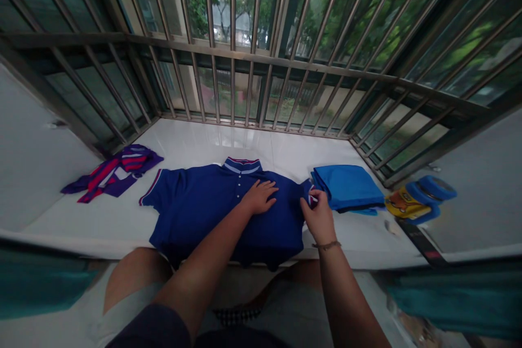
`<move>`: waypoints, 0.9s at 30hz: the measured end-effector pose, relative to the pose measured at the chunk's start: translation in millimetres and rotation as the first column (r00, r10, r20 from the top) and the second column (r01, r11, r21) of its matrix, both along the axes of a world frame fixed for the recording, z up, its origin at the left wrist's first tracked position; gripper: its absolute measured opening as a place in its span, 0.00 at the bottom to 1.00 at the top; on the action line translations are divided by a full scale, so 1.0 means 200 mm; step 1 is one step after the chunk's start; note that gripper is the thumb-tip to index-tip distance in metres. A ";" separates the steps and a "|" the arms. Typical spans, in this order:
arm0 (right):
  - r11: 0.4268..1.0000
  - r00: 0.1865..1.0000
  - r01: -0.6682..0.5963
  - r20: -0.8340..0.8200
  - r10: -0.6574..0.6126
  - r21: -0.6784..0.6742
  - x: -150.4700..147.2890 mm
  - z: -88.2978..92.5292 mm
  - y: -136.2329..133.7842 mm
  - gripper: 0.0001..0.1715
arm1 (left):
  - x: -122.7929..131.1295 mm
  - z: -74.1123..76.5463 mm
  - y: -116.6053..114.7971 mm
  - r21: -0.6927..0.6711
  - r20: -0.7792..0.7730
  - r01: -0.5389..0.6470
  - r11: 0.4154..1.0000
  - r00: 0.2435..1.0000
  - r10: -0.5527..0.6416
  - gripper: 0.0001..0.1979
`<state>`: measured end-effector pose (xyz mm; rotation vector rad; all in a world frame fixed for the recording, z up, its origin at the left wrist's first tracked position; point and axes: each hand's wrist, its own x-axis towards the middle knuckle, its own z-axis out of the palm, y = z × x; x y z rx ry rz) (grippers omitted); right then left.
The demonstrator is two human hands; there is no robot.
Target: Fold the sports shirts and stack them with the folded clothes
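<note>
A dark blue polo shirt [204, 196] lies spread front side up on the white sill, its striped collar towards the window and its hem hanging over the near edge. My left hand [260, 197] rests flat on the chest, right of the buttons, with fingers stretched out. At the right sleeve, my right hand [318, 212] pinches the striped cuff between thumb and fingers. The opposite sleeve lies out flat to the left.
A folded bright blue garment [348, 187] lies just right of the shirt. Farther right stand a blue and yellow container [420, 198] and a dark flat object [422, 242]. A crumpled purple and red striped cloth [122, 171] lies left. Metal bars [261, 57] line the window behind.
</note>
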<state>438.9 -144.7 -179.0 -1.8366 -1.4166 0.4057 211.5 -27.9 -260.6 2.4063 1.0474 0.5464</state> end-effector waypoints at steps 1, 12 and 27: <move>0.988 0.988 -0.157 0.004 0.157 0.008 -0.05 0.05 -0.01 0.35 | -0.01 0.00 0.01 -0.016 0.081 -0.062 0.998 0.995 0.063 0.23; 0.958 0.909 -0.247 0.309 0.281 -0.145 0.00 -0.10 -0.19 0.21 | -0.02 0.02 0.01 -0.043 0.179 -0.225 0.973 0.957 0.229 0.17; 0.969 0.821 -0.231 0.518 0.241 -0.086 -0.22 -0.35 -0.22 0.32 | 0.02 0.05 -0.03 0.065 -0.009 -0.155 0.986 0.988 0.156 0.06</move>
